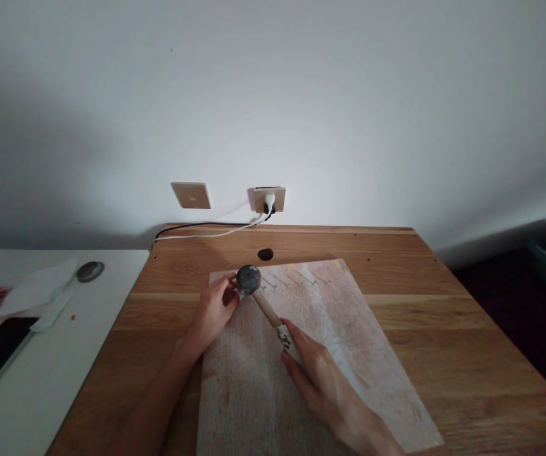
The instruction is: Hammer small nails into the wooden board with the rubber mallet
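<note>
Hammer [266, 308] handle sits in the right hand's [313, 370] closed grip for leverage; left hand [213, 310] curls by the head (its grip I cannot tell).

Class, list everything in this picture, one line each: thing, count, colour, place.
desk: one, brown wood, centre
board: one, pale pink, flat on the desk
nails: row, count unclear, near board's far edge
hammer: one, dark head, wooden handle, over the board
wall plates: two, beige, above the desk
cables: two, white and black, from right plate
side table: one, white, left
paper: one, white, on side table
left hand: one, beside hammer head
right hand: one, gripping hammer handle
</note>
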The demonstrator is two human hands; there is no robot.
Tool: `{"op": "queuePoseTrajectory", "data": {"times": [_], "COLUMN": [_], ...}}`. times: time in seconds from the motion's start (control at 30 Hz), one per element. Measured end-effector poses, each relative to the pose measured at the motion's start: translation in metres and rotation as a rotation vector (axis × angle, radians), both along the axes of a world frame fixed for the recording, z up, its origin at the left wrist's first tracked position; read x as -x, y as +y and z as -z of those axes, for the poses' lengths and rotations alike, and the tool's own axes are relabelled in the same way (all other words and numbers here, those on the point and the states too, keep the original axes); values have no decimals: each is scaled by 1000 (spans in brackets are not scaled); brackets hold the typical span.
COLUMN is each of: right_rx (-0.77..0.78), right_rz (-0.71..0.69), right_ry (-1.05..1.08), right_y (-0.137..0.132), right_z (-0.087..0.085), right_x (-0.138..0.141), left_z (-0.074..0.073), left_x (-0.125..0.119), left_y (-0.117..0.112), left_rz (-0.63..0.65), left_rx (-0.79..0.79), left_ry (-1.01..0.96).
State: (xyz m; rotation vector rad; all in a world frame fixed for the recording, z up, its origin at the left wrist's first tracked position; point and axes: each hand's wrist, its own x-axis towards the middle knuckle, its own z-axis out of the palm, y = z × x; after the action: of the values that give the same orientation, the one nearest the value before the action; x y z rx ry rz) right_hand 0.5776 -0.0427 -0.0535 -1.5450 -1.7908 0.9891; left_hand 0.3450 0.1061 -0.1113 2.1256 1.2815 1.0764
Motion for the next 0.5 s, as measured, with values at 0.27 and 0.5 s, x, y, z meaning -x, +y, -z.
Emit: {"op": "queuePoseTrajectory", "data": {"times": [0.27,0.5], "right_rx": [19,-29], "right_rz": [-6,-19], "right_ry": [-15,-45], "right_y": [1,-3], "right_z": [-3,-3], "right_x": [2,3], "left_z": [1,4], "left_x": [2,2], "left_y": [-1,0], "left_rz": [-3,2], "left_rx": [31,17], "left_ry": [-2,-4]}}
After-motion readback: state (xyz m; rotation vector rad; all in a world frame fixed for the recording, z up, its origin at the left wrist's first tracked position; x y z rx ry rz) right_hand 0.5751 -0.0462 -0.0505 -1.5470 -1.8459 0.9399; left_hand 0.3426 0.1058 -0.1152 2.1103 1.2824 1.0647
